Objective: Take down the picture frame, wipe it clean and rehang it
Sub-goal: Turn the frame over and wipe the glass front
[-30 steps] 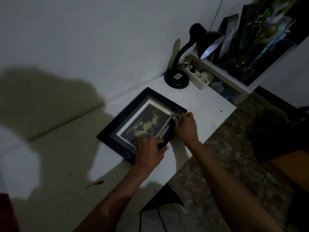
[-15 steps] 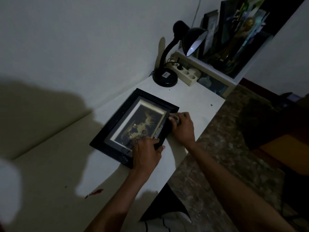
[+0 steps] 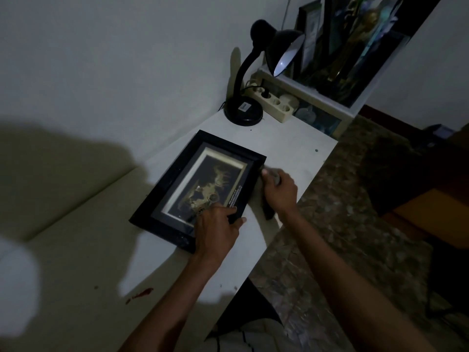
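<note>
Now frame (image 3: 177, 184) near table (image 3: 291, 148) edge, hands (image 3: 215, 229) steadying

frame corner (image 3: 200, 240) under left hand (image 3: 215, 231), shelf items (image 3: 355, 47) blurred

The picture frame (image 3: 200, 184) lies flat on the tabletop (image 3: 291, 148), close to its near edge. At the frame's one o'clock the lamp (image 3: 243, 111) stands against the wall, the power strip (image 3: 275, 101) just beside it at three o'clock. The left hand (image 3: 215, 229) rests on the frame's six o'clock corner; the right hand (image 3: 279, 189) sits at its three o'clock edge, touching it.
</note>
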`<state>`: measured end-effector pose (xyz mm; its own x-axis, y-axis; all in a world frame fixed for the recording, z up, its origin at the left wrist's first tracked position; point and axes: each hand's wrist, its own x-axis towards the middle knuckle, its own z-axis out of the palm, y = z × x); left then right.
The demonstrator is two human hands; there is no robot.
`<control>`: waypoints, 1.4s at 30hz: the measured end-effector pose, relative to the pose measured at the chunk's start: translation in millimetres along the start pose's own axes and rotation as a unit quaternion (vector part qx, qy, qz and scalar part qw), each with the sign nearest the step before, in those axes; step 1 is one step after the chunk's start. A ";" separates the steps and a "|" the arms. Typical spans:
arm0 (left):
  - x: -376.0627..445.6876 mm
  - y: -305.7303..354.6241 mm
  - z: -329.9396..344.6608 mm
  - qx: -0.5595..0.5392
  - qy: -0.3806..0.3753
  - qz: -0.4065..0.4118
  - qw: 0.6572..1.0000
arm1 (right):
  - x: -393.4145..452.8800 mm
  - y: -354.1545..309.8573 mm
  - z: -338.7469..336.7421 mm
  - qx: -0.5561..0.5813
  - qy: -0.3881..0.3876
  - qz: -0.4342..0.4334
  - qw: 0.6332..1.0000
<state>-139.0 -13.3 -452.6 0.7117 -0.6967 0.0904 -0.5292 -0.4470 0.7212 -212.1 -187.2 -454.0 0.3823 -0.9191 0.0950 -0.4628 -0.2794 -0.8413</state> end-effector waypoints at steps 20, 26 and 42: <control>-0.9 -2.8 -0.3 -0.010 -0.007 0.022 1.000 | -33.3 -2.1 1.0 -0.073 -0.103 -0.042 0.991; -14.9 -23.9 -29.8 -0.067 -0.103 0.059 0.991 | -23.9 -8.2 -13.0 -0.102 -0.134 -0.093 0.981; -41.8 -46.4 -59.6 -0.027 -0.147 0.153 0.977 | -71.7 -20.3 10.6 -0.150 -0.174 -0.170 0.958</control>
<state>-116.6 70.1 -448.9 0.3569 -0.9273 0.1125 -0.6652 -0.1677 0.7276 -221.6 -112.7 -449.4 0.7712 -0.6271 0.1092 -0.4534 -0.6615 -0.5973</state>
